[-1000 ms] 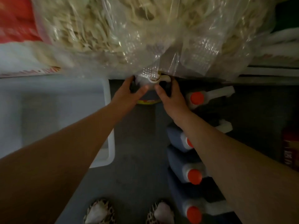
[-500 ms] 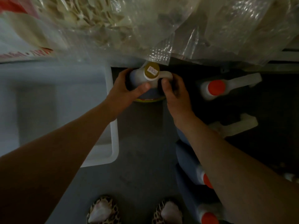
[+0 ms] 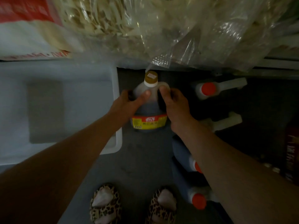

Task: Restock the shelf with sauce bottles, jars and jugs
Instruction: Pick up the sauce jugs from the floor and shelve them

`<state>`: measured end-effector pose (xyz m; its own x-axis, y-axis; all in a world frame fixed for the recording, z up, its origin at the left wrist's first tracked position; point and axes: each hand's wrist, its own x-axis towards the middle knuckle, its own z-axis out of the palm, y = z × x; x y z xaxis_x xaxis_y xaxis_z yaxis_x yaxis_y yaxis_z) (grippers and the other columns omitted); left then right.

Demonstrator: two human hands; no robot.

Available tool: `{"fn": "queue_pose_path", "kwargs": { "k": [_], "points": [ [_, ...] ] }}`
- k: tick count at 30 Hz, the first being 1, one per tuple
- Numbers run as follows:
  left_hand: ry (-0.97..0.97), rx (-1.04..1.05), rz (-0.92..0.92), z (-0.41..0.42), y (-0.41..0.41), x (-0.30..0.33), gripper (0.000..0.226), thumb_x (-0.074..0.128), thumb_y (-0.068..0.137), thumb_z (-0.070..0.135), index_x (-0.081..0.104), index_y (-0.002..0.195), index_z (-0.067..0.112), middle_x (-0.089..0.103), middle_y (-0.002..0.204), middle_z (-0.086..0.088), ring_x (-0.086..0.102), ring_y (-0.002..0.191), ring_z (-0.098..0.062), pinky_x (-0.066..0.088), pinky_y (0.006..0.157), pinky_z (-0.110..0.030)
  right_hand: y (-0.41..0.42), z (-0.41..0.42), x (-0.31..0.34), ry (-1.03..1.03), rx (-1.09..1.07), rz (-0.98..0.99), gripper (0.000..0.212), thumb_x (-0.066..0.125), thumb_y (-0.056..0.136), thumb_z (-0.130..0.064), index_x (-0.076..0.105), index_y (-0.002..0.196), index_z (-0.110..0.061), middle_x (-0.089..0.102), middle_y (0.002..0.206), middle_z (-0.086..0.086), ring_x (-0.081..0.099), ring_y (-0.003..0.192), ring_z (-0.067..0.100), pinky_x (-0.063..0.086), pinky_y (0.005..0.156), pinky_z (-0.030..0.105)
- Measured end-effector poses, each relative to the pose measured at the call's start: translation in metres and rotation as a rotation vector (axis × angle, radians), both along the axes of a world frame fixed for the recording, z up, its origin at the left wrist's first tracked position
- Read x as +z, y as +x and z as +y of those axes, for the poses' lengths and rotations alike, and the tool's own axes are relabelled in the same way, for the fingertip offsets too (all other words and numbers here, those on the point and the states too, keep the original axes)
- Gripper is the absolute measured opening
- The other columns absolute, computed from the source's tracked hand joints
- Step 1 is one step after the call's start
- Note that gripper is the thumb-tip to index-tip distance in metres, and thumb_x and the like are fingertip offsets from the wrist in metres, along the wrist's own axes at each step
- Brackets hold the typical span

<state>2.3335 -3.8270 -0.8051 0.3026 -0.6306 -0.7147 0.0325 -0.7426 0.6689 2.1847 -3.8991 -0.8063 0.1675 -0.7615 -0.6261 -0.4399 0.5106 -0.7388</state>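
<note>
a shop stockroom or storage aisle, dimly lit. evidence: several identical dark jugs with orange caps (image 3: 208,88) ranged in a row on the grey floor (image 3: 142,162); bulk clear plastic bags of pale dried goods (image 3: 145,26) overhanging from above; a red-and-white sack (image 3: 27,29) at upper left; a white plastic crate (image 3: 115,102) beside the jugs.

The handle of the dark jug (image 3: 148,101) is largely covered by the right hand (image 3: 175,105). The print on its label (image 3: 149,122) is too small to be read. Two orange-capped jugs (image 3: 196,166) are partly hidden behind the right forearm — the red box (image 3: 292,152) is cut off by the right edge.
</note>
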Motion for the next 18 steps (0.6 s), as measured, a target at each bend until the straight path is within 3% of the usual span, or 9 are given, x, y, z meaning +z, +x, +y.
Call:
{"fn": "queue_pose_path", "kwargs": {
  "k": [2, 5, 8, 10, 12, 15, 18],
  "points": [
    [0.053, -0.018, -0.010, 0.016, -0.008, 0.024, 0.087, 0.055, 0.070, 0.075, 0.045, 0.136, 0.020, 0.058, 0.124, -0.003, 0.058, 0.101, -0.019, 0.047, 0.076, -0.030, -0.004, 0.012, 0.023, 0.045, 0.032, 0.060, 0.052, 0.061, 0.090, -0.059, 0.061, 0.125, -0.020, 0.064, 0.124, 0.004, 0.063, 0.109, 0.021, 0.053, 0.096, 0.045],
    [0.114, 0.012, -0.035, 0.037, -0.018, 0.071, 0.085, 0.049, 0.070, 0.078, 0.050, 0.133, 0.021, 0.058, 0.119, 0.000, 0.056, 0.103, -0.020, 0.041, 0.083, -0.032, -0.012, 0.027, 0.068, 0.089, 0.073, 0.097, 0.042, 0.060, 0.089, -0.063, 0.065, 0.110, -0.027, 0.068, 0.112, 0.000, 0.065, 0.102, 0.019, 0.054, 0.092, 0.043],
    [0.151, 0.010, -0.075, 0.051, -0.027, 0.131, 0.078, 0.044, 0.074, 0.078, 0.053, 0.128, 0.022, 0.059, 0.114, -0.001, 0.056, 0.100, -0.021, 0.038, 0.083, -0.031, -0.017, 0.040, 0.126, 0.121, 0.057, 0.115, 0.038, 0.060, 0.090, -0.061, 0.064, 0.104, -0.026, 0.067, 0.100, -0.003, 0.065, 0.093, 0.015, 0.053, 0.081, 0.033],
    [0.134, -0.023, -0.083, 0.056, -0.030, 0.174, 0.064, 0.045, 0.081, 0.074, 0.051, 0.125, 0.028, 0.057, 0.109, 0.002, 0.056, 0.099, -0.021, 0.037, 0.082, -0.031, -0.020, 0.047, 0.171, 0.128, 0.053, 0.177, 0.056, 0.059, 0.084, -0.070, 0.067, 0.105, -0.019, 0.068, 0.098, 0.001, 0.065, 0.091, 0.018, 0.054, 0.082, 0.033],
    [0.112, -0.056, -0.068, 0.056, -0.031, 0.221, 0.062, 0.044, 0.081, 0.077, 0.049, 0.126, 0.035, 0.059, 0.114, 0.002, 0.059, 0.108, -0.026, 0.042, 0.087, -0.035, -0.020, 0.050, 0.221, 0.170, 0.011, 0.198, 0.076, 0.059, 0.068, -0.083, 0.068, 0.107, -0.019, 0.071, 0.103, 0.005, 0.068, 0.097, 0.026, 0.055, 0.090, 0.043],
    [0.074, -0.132, -0.028, 0.052, -0.026, 0.298, 0.080, 0.042, 0.071, 0.089, 0.047, 0.132, 0.038, 0.059, 0.130, 0.000, 0.057, 0.116, -0.027, 0.045, 0.097, -0.043, -0.023, 0.049, 0.302, 0.196, -0.077, 0.193, 0.056, 0.064, 0.079, -0.071, 0.067, 0.100, -0.020, 0.071, 0.107, 0.009, 0.067, 0.100, 0.031, 0.054, 0.095, 0.050],
    [-0.009, -0.192, 0.003, 0.048, -0.021, 0.382, 0.092, 0.055, 0.053, 0.097, 0.047, 0.130, 0.046, 0.060, 0.130, 0.007, 0.058, 0.118, -0.021, 0.047, 0.101, -0.045, -0.029, 0.044, 0.393, 0.119, -0.132, 0.206, 0.045, 0.067, 0.082, -0.067, 0.070, 0.092, -0.023, 0.072, 0.102, 0.009, 0.069, 0.097, 0.031, 0.056, 0.093, 0.049]
  ]
}}
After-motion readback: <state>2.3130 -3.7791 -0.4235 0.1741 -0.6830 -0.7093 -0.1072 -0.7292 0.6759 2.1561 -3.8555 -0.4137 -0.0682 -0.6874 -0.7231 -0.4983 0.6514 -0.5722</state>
